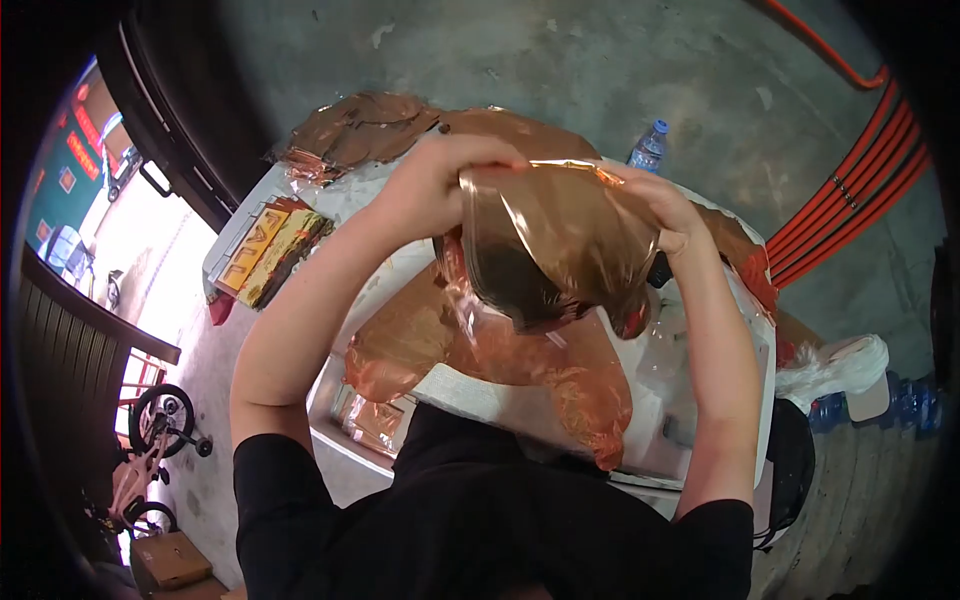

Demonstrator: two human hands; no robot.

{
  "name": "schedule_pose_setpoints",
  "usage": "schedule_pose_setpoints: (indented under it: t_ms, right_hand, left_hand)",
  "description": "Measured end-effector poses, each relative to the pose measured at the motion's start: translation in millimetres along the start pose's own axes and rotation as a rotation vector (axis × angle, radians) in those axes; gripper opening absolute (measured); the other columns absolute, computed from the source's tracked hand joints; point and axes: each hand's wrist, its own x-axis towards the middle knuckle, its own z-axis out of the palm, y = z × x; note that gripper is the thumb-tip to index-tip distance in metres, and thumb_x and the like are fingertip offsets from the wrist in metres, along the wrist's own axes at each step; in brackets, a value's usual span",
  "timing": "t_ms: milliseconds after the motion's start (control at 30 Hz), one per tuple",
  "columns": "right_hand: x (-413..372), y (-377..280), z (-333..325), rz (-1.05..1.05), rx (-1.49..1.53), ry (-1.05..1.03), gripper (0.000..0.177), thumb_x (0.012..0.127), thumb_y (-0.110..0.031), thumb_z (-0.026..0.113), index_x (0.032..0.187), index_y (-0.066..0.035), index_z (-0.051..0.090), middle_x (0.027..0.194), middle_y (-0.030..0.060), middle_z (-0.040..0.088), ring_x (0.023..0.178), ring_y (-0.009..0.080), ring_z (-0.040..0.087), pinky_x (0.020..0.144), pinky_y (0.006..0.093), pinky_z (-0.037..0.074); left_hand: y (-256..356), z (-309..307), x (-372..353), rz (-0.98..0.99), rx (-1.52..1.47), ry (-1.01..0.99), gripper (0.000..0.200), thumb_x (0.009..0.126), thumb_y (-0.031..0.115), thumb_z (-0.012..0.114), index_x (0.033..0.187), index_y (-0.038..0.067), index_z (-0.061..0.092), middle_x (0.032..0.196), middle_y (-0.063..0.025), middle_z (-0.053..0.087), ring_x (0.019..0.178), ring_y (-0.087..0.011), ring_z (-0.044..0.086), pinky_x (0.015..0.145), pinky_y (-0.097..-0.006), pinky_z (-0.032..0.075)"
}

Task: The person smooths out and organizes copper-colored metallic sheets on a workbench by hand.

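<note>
Raised over the table, a stack of shiny brown plastic sheets (560,235) hangs between my two hands. My left hand (440,180) grips its upper left edge, with the fingers bent over the top. At the upper right edge, my right hand (660,205) is closed on the same stack. The sheets bend and reflect light along the top. Beneath them, crumpled orange-brown film (490,350) lies across the table and hangs over its near side. More brown sheets (365,125) are piled at the table's far left.
Yellow printed packets (268,250) lie on the table's left end. A water bottle (649,146) stands beyond the sheets. Orange pipes (860,180) run along the right. A white plastic bag (835,365) and blue bottles (900,405) are right of the table. A bicycle (150,450) is at left.
</note>
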Motion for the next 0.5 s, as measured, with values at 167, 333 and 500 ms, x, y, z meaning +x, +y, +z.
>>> schedule_pose_setpoints:
  t_ms: [167,333,500]
  right_hand:
    - [7,-2,7,-0.106,0.576,0.049,0.057,0.095,-0.048,0.036,0.121,0.002,0.048,0.109,0.014,0.058,0.096,0.0212,0.059,0.079,0.0318,0.05]
    - [43,112,-71,0.296,0.343,-0.195,0.039,0.092,-0.049,0.045,0.094,-0.011,0.048,0.064,0.0048,0.055,0.044,0.0126,0.042,0.039,0.0244,0.026]
    - [41,152,-40,0.457,0.213,0.331,0.024,0.089,-0.029,0.057,0.099,-0.013,0.044,0.061,0.003,0.052,0.042,0.0106,0.041,0.038,0.0234,0.027]
  left_hand:
    - [-40,15,1,-0.481,-0.701,0.164,0.019,0.075,0.005,0.066,0.092,-0.003,0.063,0.083,-0.0048,0.064,0.073,-0.0113,0.059,0.07,-0.0245,0.049]
    - [-40,59,-25,-1.259,-0.794,0.179,0.015,0.077,0.008,0.065,0.087,-0.002,0.062,0.075,-0.0089,0.062,0.064,-0.0203,0.063,0.052,-0.0341,0.054]
    - [-110,128,-90,-1.346,-1.067,0.25,0.017,0.077,0.01,0.067,0.088,-0.002,0.063,0.077,-0.0117,0.065,0.062,-0.0195,0.064,0.055,-0.0328,0.055]
